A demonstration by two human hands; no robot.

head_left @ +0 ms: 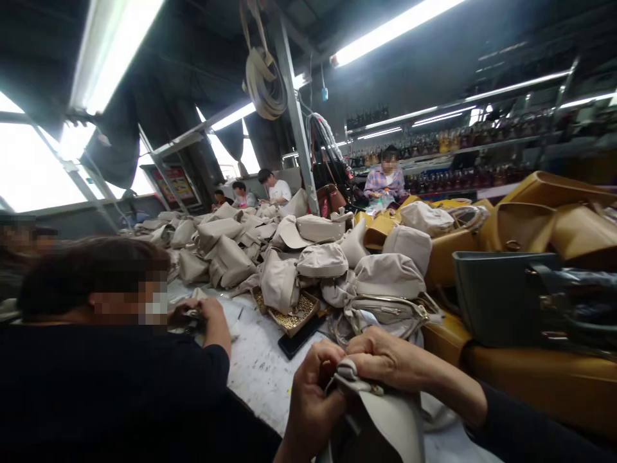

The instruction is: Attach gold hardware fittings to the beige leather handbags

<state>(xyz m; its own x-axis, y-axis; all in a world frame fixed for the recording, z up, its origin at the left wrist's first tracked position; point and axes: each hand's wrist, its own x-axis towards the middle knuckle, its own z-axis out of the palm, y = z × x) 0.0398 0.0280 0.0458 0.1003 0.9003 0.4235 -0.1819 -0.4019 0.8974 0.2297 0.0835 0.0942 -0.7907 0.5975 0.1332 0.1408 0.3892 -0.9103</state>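
Observation:
A beige leather bag piece [390, 421] stands low in the middle of the head view, right in front of me. My left hand [313, 399] is closed round its left upper edge. From the right, my right hand [385, 360] reaches over and pinches a small rolled tab with a metal fitting [351, 376] at the top of the piece. Both hands touch the same piece and each other.
A co-worker in a dark top [110, 379] sits close at my left, hands on a small part. A heap of beige bags [308, 263] covers the table. A tray of small brass fittings [294, 315] lies ahead. Mustard and grey bags [525, 289] pile at right. Other people sit farther back.

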